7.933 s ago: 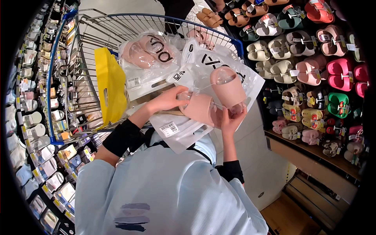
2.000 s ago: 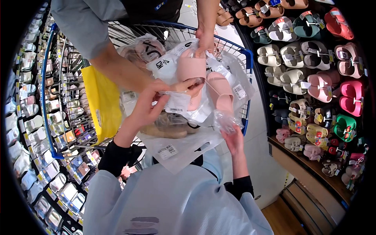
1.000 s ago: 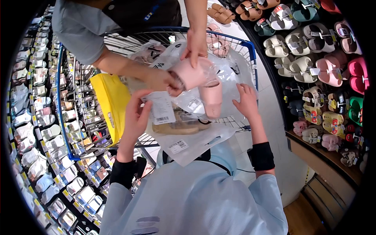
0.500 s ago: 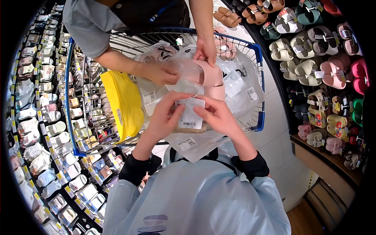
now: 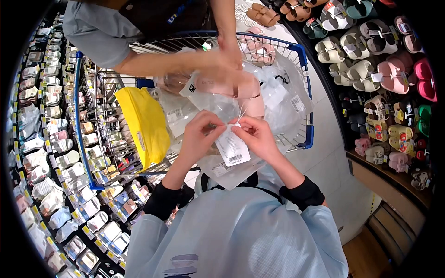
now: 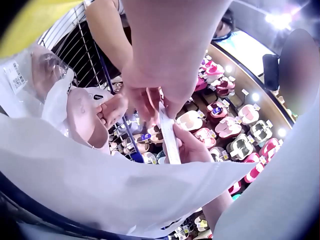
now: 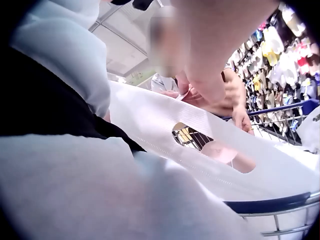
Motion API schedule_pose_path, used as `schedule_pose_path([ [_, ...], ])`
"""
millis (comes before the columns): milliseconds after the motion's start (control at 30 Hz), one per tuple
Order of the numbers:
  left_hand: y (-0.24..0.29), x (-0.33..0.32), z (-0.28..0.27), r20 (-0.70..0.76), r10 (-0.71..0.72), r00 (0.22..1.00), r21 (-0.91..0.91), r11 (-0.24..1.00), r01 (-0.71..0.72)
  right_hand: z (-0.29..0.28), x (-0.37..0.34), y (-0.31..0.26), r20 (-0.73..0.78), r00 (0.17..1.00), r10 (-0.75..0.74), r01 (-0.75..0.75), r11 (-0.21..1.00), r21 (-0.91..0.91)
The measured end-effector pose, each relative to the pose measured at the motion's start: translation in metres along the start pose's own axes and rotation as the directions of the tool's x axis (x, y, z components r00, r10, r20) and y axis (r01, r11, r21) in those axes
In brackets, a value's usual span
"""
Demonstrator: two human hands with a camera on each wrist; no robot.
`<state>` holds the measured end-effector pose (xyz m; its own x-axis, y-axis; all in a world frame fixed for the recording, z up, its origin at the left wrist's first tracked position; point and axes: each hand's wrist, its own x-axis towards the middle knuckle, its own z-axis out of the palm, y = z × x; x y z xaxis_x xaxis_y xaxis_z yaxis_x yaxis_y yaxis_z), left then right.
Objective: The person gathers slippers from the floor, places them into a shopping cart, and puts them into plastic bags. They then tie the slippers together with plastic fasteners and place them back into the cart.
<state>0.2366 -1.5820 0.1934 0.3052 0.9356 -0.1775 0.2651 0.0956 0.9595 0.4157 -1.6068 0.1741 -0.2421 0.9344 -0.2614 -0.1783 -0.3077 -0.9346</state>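
White paper tag (image 5: 233, 146), one: printed side showing, barcode low, above a plastic bag (image 5: 226, 178) draped over the near edge of the cart (image 5: 302, 54). Left hand (image 5: 199, 134) and right hand (image 5: 258, 137), thumbs and fingertips pinching its top. String (image 5: 242, 110), one: running up toward the pink slides (image 5: 252, 107), far end unclear to me. Progress, my remote judgement: tag in hand, print exposed; its release not yet done. Also: yellow bag (image 5: 143, 125), left; sandal shelf (image 5: 389, 187), right. Obstructions: another person's hands (image 5: 230, 53), partly blurred, over the slides.
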Motion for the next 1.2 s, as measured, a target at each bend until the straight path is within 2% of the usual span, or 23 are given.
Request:
schedule_pose_path([
  [67,-0.01,-0.002,0.002,-0.018,0.023,1.0,-0.066,0.998,-0.024,-0.008,-0.001,0.002,0.019,1.0,0.021,-0.02,0.998,-0.053],
  [133,-0.021,-0.006,0.001,0.068,-0.081,0.994,-0.324,0.941,0.099,-0.014,-0.005,0.004,0.067,0.985,0.162,-0.147,0.971,-0.19],
  [167,-0.021,-0.007,0.001,0.078,-0.08,0.994,-0.325,0.94,0.101,-0.016,-0.006,0.006,0.058,0.985,0.163,-0.149,0.971,-0.189],
  [233,-0.02,-0.01,0.002,0.23,-0.202,0.952,-0.332,0.903,0.272,-0.02,-0.009,0.014,0.06,0.982,0.179,-0.172,0.979,-0.107],
  [333,-0.026,-0.004,0.003,0.275,-0.183,0.944,-0.341,0.899,0.274,-0.017,-0.012,0.024,0.007,0.995,0.102,-0.102,0.995,0.002],
  [467,-0.024,0.005,0.005,0.308,-0.184,0.933,-0.357,0.887,0.293,-0.019,-0.01,0.019,-0.007,0.992,0.127,-0.126,0.986,0.109],
  [533,-0.021,0.008,0.008,0.308,-0.173,0.935,-0.387,0.875,0.289,-0.021,-0.01,0.014,-0.044,0.996,0.071,-0.07,0.997,0.024],
  [667,-0.02,0.011,0.013,0.279,-0.166,0.946,-0.409,0.87,0.273,-0.024,-0.009,0.015,-0.068,0.996,0.061,-0.06,0.998,0.012],
  [733,-0.021,0.015,0.015,0.25,-0.097,0.963,-0.375,0.907,0.189,-0.027,-0.007,0.012,-0.087,0.993,0.077,-0.077,0.997,0.011],
  [967,-0.019,0.016,0.025,0.196,-0.108,0.975,-0.439,0.879,0.186,-0.029,-0.009,0.014,-0.121,0.992,0.044,-0.046,0.999,-0.011],
  [1067,-0.022,0.017,0.022,0.277,-0.065,0.959,-0.322,0.934,0.156,-0.035,-0.009,0.021,-0.105,0.994,0.035,-0.044,0.996,-0.081],
  [1133,-0.023,0.015,0.02,0.237,-0.071,0.969,-0.243,0.961,0.13,-0.046,-0.013,0.025,-0.148,0.989,0.019,-0.042,0.987,-0.152],
  [1200,-0.03,0.014,0.012,0.218,-0.097,0.971,-0.237,0.96,0.149,-0.066,-0.017,0.032,-0.177,0.982,0.063,-0.086,0.988,-0.125],
])
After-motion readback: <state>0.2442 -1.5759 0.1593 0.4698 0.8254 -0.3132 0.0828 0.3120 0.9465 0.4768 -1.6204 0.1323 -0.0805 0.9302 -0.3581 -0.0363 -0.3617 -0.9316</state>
